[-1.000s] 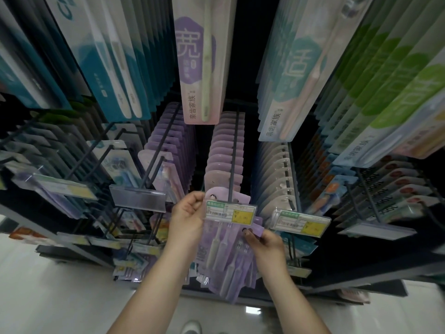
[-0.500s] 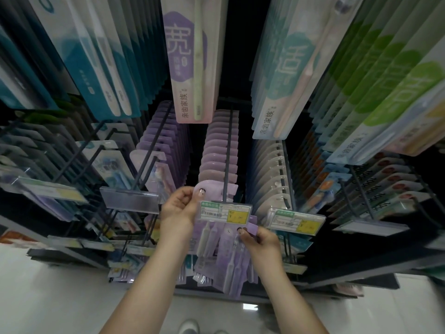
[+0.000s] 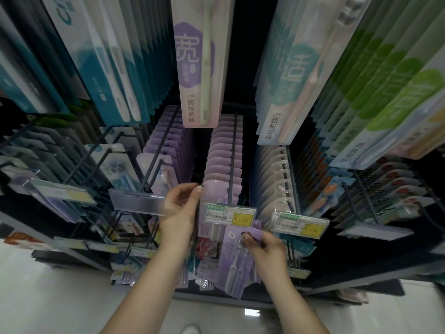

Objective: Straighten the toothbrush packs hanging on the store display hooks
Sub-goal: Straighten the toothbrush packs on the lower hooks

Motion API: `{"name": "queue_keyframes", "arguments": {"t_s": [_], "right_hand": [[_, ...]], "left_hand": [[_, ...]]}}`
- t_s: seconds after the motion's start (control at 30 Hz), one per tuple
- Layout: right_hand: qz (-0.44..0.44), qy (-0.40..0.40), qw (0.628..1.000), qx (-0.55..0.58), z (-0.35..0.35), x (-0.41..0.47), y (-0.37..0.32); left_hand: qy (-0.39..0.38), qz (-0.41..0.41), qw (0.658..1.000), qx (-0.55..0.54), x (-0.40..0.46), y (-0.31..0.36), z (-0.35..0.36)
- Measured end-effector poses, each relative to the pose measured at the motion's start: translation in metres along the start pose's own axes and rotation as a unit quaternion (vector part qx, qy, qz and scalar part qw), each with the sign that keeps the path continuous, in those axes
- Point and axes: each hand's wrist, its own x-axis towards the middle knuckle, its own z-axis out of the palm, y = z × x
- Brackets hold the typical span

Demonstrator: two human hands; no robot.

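Black pegboard racks crowd the whole view, dark hooks loaded with toothbrush packs above and around us, pale floor below. We're working the centre hook (image 3: 231,162), the one carrying the price tag (image 3: 230,215) at its tip. Our left hand (image 3: 180,208) has thumb and curled fingers pinching the left edge of the front purple pack (image 3: 216,192) on that hook, just behind the tag. Our right hand (image 3: 263,247) sits lower, fingertips pinching the top of a loose purple pack (image 3: 237,259) that hangs tilted just beneath the tag, apparently off the hook. To do this well, we'd say steady the front pack with the left, bring the loose pack's hole up level with the hook tip, then slide it back square. Watch the tag: it likely blocks the way and could snag the card.
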Motion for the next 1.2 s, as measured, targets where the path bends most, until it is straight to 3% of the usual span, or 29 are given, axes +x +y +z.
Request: {"name": "queue_keyframes", "arguments": {"t_s": [0.1,0.2,0.23,0.33,0.4,0.5,0.63,0.87,0.97,1.07,1.2], "right_hand": [[-0.005,-0.001,1.0,-0.001,0.001,0.001,0.0],[-0.007,0.001,1.0,0.004,0.0,0.0,0.001],[-0.006,0.004,1.0,0.006,0.0,0.0,0.001],[-0.007,0.009,1.0,0.004,-0.001,0.0,0.002],[-0.01,0.008,1.0,0.001,-0.003,-0.001,0.0],[-0.02,0.007,1.0,-0.005,-0.005,-0.002,-0.001],[-0.031,0.011,0.999,-0.011,-0.006,-0.003,0.001],[-0.034,0.005,0.999,-0.011,-0.006,-0.005,0.002],[-0.04,0.002,0.999,-0.011,-0.006,-0.007,0.0],[-0.045,-0.001,0.999,-0.013,-0.005,-0.008,0.0],[-0.042,0.008,0.999,-0.028,-0.005,-0.006,0.004]], "left_hand": [[0.096,0.103,0.987,0.071,0.002,-0.003,-0.017],[0.159,0.086,0.98,0.087,0.007,0.004,-0.022],[0.135,0.06,0.985,0.086,0.009,0.009,-0.019],[-0.001,-0.12,0.993,0.011,0.016,0.024,-0.003],[-0.003,-0.119,0.993,0.012,0.019,0.035,0.004],[0.056,-0.035,0.996,0.064,0.052,0.001,-0.004],[0.052,-0.011,0.995,0.085,0.075,-0.019,-0.018],[0.025,-0.101,0.985,0.14,0.077,-0.045,-0.038],[0.111,0.074,0.981,0.143,0.04,-0.013,-0.036],[0.118,0.176,0.965,0.155,0.016,0.0,-0.04],[0.136,0.168,0.962,0.166,0.008,-0.005,-0.056]]}}
